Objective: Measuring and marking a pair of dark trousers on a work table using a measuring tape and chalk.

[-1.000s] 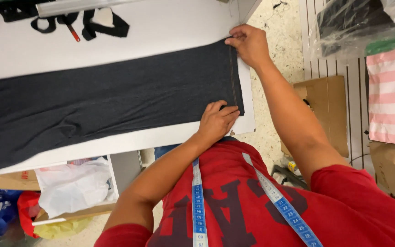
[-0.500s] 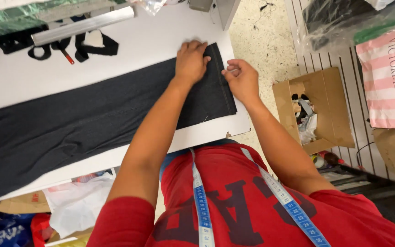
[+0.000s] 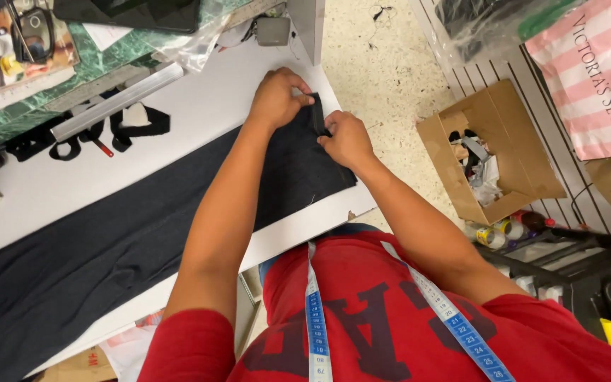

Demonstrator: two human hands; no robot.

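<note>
Pinching the far right corner of a long strip of dark grey fabric (image 3: 107,240), both hands work close together near the right end of the white bench (image 3: 199,106). The left hand (image 3: 277,99) is curled with its fingers closed on the cloth's top edge, where a narrow fold of the fabric stands up between the two hands. The right hand (image 3: 348,140) sits just beside it, fingers bent and thumb pressed in, gripping the same fold from the right side. The fabric lies flat along the bench, running from that corner down to the lower left and out of view. Beyond the hands, a metal ruler (image 3: 118,101) lies at an angle on the bench, with black cut pieces (image 3: 139,122) just beside it. A pair of glasses (image 3: 33,32) rests on a green patterned surface at the top left. A blue and white measuring tape (image 3: 316,318) hangs over the person's red shirt (image 3: 390,332). On the speckled floor to the right stands an open cardboard box (image 3: 489,152) with odds and ends inside, and a pink striped bag (image 3: 592,71) lies at the far right.
</note>
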